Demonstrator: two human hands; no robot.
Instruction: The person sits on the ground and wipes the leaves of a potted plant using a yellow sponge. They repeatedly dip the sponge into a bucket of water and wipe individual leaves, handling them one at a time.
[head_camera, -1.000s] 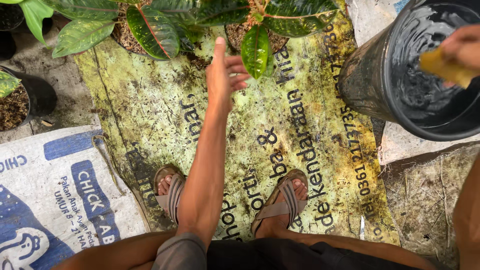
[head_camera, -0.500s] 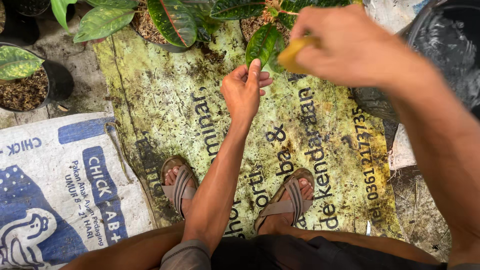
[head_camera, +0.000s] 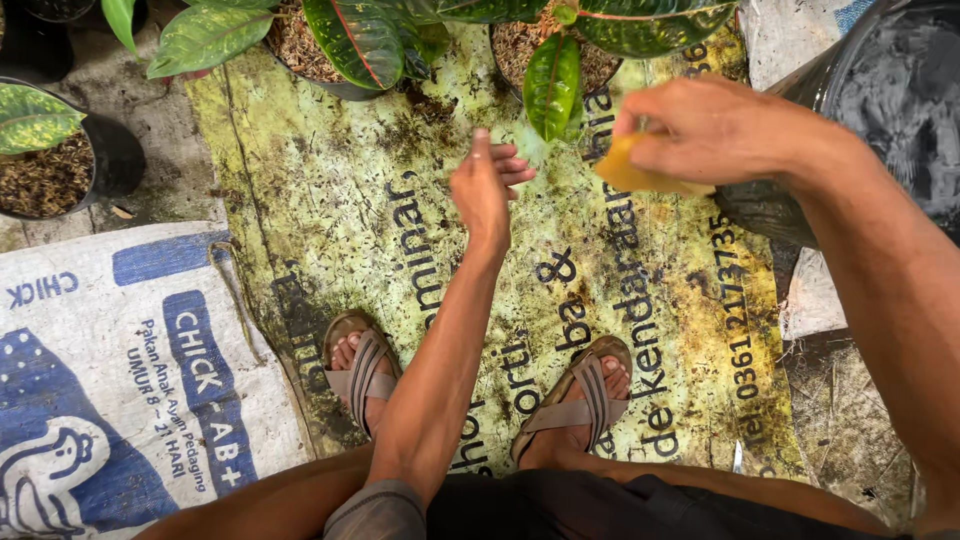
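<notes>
Small yellow sponge-like piece (head_camera: 640, 172), gripped under the right hand's (head_camera: 715, 130) fingers, beside a drooping leaf (head_camera: 553, 85)

Right hand (head_camera: 715, 130) pinches a matt yellow sponge-like piece (head_camera: 640, 172) | banner mat (head_camera: 330, 200) centre frame: worn, stained plastic sheet | sack (head_camera: 120, 370) lower left: woven plastic, matt | leaves (head_camera: 355, 35) up top: glossy | tub (head_camera: 890, 90) upper right: dark plastic.

Single head-worn view, looking steeply down past the person's knees; sandalled feet (head_camera: 370, 375) lie low in the frame, potted plants (head_camera: 350, 40) along the top edge, close range.
</notes>
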